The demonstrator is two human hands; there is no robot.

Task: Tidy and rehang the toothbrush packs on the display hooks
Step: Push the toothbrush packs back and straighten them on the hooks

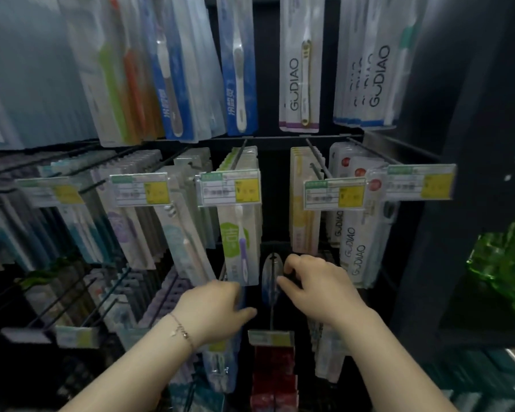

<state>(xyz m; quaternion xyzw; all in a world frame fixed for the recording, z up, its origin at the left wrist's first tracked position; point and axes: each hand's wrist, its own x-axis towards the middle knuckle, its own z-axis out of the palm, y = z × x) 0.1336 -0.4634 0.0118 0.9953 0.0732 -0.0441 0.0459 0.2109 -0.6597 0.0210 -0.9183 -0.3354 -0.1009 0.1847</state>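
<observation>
My right hand (312, 281) hid whatever my fingers pinched beside the dark pack (270, 281), and the price tags (231, 188) were too blurred to read.

Right hand (315, 281): fingers pinch the edge of a dark blue toothbrush pack (270, 281) seen edge-on, at the lower hook row.
Left hand (217, 307): just beside that pack, fingers curled, touching the bottom of a green-and-purple toothbrush pack (238, 242); a thin bracelet (180, 330) on the wrist.
Hook (271, 316): runs forward beneath the blue pack to a price tag (270, 337).
Below tag: red packs (275, 373).
Far right: green plastic bag (503, 263).
</observation>
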